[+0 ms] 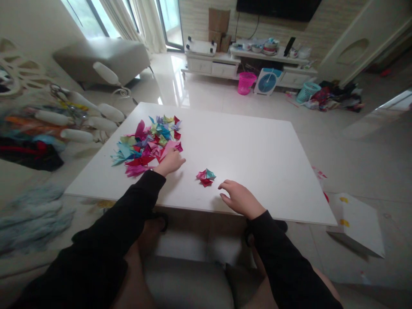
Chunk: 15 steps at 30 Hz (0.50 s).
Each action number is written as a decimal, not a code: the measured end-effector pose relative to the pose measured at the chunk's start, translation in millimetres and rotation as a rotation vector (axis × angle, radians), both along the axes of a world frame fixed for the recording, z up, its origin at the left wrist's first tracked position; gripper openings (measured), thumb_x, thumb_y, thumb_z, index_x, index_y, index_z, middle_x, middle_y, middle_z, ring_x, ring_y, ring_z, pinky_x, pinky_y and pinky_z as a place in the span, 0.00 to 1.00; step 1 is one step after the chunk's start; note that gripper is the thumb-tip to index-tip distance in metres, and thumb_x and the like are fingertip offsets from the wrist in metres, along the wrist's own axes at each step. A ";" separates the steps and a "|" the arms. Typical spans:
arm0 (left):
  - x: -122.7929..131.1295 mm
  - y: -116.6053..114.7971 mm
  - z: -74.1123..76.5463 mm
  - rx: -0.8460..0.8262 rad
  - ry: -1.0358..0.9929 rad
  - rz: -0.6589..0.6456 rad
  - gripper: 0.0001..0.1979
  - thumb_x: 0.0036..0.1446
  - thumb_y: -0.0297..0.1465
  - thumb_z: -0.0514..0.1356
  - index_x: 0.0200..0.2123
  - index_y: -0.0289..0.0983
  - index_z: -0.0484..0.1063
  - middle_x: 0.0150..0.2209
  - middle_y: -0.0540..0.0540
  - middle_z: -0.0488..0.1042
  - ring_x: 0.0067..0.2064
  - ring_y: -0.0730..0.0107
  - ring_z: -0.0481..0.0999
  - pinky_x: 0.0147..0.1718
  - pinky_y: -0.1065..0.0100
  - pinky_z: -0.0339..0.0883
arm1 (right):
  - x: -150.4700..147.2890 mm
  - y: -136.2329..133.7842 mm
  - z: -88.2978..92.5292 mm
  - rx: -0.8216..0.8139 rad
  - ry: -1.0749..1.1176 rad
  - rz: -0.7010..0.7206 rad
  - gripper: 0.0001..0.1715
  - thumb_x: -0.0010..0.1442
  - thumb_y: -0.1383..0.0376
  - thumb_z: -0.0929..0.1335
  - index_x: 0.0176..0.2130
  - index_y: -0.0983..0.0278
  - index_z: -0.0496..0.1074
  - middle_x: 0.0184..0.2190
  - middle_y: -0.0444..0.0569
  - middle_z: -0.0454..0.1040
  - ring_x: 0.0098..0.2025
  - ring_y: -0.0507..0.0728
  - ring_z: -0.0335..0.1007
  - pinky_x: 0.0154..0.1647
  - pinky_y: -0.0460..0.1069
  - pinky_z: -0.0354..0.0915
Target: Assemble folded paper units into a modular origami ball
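A pile of folded paper pieces (pixel 148 143) in pink, red, blue, green and purple lies on the left side of the white table (pixel 244 146). My left hand (pixel 171 163) is at the pile's right edge, fingertips at a pink piece (pixel 170 148). Its thumb stands apart from the fingers, and I cannot see it gripping anything. Closer to me, a small cluster of folded paper (pixel 206 177) in pink, teal and red rests on the table. Just right of that cluster hovers my right hand (pixel 240 198), fingers apart with nothing in them.
Left of the table stands a lamp with several white arms (pixel 101 124). A white box (pixel 357 225) sits on the floor at the right. Across the room are a pink basket (pixel 246 83), a blue fan (pixel 268 81) and a low cabinet (pixel 210 68).
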<state>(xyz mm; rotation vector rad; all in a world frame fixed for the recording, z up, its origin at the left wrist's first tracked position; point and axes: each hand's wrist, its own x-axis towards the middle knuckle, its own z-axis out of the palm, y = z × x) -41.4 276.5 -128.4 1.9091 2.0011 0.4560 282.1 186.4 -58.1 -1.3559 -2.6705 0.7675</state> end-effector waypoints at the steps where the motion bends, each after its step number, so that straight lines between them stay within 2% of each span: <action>1: 11.6 -7.0 8.7 -0.014 -0.009 -0.044 0.19 0.57 0.39 0.58 0.45 0.30 0.75 0.52 0.34 0.72 0.58 0.50 0.71 0.63 0.56 0.63 | -0.2 -0.1 0.6 0.004 0.002 -0.002 0.14 0.66 0.68 0.67 0.50 0.65 0.76 0.49 0.55 0.77 0.52 0.60 0.73 0.55 0.52 0.65; 4: 45.5 -30.1 36.3 -0.062 -0.115 -0.304 0.25 0.60 0.42 0.58 0.54 0.32 0.74 0.59 0.37 0.67 0.59 0.56 0.72 0.66 0.61 0.60 | -0.9 0.3 1.8 0.015 0.005 -0.013 0.13 0.66 0.68 0.67 0.50 0.65 0.76 0.49 0.54 0.77 0.52 0.60 0.73 0.54 0.52 0.65; 7: 67.5 -45.4 55.9 -0.095 -0.185 -0.464 0.22 0.63 0.42 0.56 0.52 0.36 0.76 0.56 0.40 0.72 0.57 0.58 0.74 0.62 0.61 0.63 | -2.1 2.0 1.1 0.021 0.003 -0.009 0.13 0.66 0.68 0.67 0.50 0.64 0.75 0.48 0.54 0.77 0.51 0.59 0.73 0.53 0.51 0.64; 10: 74.7 -48.7 62.2 -0.059 -0.148 -0.498 0.19 0.64 0.40 0.57 0.48 0.34 0.79 0.52 0.38 0.75 0.53 0.57 0.77 0.59 0.60 0.66 | -3.5 3.8 -0.5 0.016 -0.018 -0.002 0.13 0.66 0.67 0.67 0.50 0.64 0.75 0.48 0.53 0.77 0.50 0.59 0.73 0.52 0.51 0.64; 15: 77.0 -50.9 61.5 -0.074 -0.086 -0.559 0.16 0.63 0.38 0.58 0.39 0.36 0.83 0.44 0.40 0.79 0.46 0.60 0.80 0.51 0.65 0.69 | -4.2 2.8 -1.8 0.004 -0.045 0.016 0.12 0.66 0.67 0.68 0.49 0.64 0.76 0.47 0.53 0.77 0.49 0.59 0.73 0.51 0.51 0.63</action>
